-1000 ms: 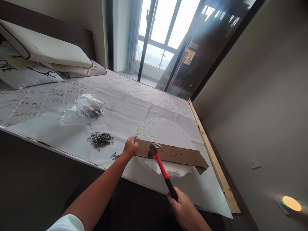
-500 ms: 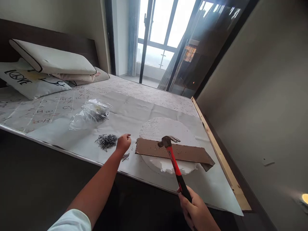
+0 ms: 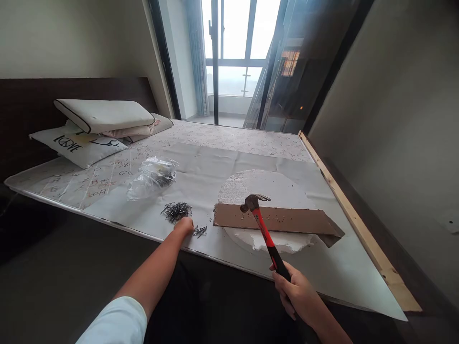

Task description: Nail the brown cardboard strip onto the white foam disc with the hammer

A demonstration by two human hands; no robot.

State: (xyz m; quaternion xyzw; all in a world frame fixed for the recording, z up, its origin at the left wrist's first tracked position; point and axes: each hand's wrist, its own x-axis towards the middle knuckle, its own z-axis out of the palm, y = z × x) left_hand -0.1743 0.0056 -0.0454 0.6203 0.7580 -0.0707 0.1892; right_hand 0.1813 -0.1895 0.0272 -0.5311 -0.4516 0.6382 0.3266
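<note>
My right hand (image 3: 292, 286) grips the black and red handle of a claw hammer (image 3: 266, 231). The hammer's head is above a long brown board (image 3: 229, 216), its claw to the right. Several small holes or nail marks run along the board. It lies across a round white foam slab (image 3: 265, 184). My left hand (image 3: 184, 226) is down on the grey sheet with its fingers curled, and what they hold, if anything, is hidden. Just beyond it is a pile of dark nails (image 3: 177, 210), and a few loose nails (image 3: 201, 231) lie to its right.
A clear plastic bag (image 3: 152, 177) with dark contents sits behind the nail pile. The grey sheet (image 3: 204, 167) covers part of a mattress (image 3: 247, 136). Pillows (image 3: 103, 114) are stacked at the back left by a headboard (image 3: 21, 105). A wooden plank (image 3: 355, 217) runs along the right side.
My left hand has lowered towards the near side of the nail pile and its fingers are closer in. The hammer stays above the board in my right hand. The camera view has levelled.
</note>
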